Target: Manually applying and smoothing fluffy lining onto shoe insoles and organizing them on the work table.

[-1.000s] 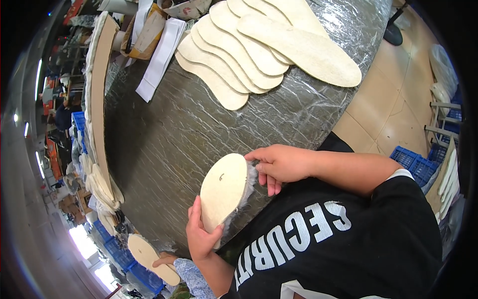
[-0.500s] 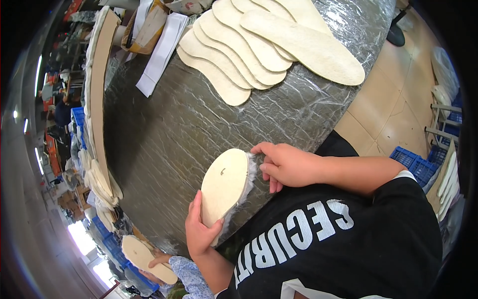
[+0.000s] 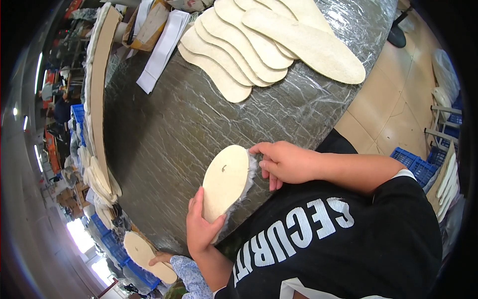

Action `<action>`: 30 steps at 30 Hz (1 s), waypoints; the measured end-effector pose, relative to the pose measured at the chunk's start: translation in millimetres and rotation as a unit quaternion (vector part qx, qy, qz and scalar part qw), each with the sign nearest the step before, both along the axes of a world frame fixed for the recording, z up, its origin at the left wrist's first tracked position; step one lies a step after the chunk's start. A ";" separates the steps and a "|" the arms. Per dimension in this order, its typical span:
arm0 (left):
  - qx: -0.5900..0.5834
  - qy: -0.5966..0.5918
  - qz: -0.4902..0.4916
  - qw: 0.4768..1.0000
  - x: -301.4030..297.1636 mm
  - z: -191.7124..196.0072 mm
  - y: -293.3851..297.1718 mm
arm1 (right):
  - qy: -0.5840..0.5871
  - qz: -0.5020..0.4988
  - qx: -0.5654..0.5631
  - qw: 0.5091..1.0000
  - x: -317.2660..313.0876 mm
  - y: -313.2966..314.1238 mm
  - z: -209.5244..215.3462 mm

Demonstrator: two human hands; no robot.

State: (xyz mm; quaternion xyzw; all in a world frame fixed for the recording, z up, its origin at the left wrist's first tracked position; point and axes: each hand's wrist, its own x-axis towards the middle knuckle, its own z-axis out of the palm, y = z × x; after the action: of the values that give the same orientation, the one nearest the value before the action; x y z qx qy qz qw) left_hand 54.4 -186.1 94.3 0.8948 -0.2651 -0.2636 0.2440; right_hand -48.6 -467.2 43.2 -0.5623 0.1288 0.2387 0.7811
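Left hand point(image 3: 203, 229) grips a fur-backed insole point(image 3: 222, 187) over the counter point(image 3: 164, 129)'s near edge — right hand point(image 3: 291, 162) curled at its rim, can't tell if pinching. Fur's on; the pile point(image 3: 266, 52) across the counter looks furless — probably untouched.

A workshop dealing in insoles: beyond the left grip point(image 3: 203, 226), a film-covered table point(image 3: 154, 134) bears a fanned pile of pale insoles point(image 3: 224, 57). To that grip's left, a co-worker's hand point(image 3: 160, 258) holds another insole point(image 3: 141, 249); farther left are blue crates point(image 3: 108, 243) and tube lights point(image 3: 38, 158). Past the right grip point(image 3: 288, 163) lie a tiled floor point(image 3: 376, 119) and more blue crates point(image 3: 416, 162).
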 end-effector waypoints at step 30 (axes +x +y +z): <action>-0.002 -0.051 -0.051 0.997 -4.3 6.9 -5.5 | -0.442 0.186 -0.480 0.735 57.5 57.4 7.7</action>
State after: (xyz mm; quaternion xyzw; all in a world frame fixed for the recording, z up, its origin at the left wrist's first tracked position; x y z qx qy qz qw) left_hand 50.1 -191.7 101.1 0.8918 -0.3232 -0.2290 0.2184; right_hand 8.9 -409.8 50.9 -0.9174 -0.2412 0.0105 0.3165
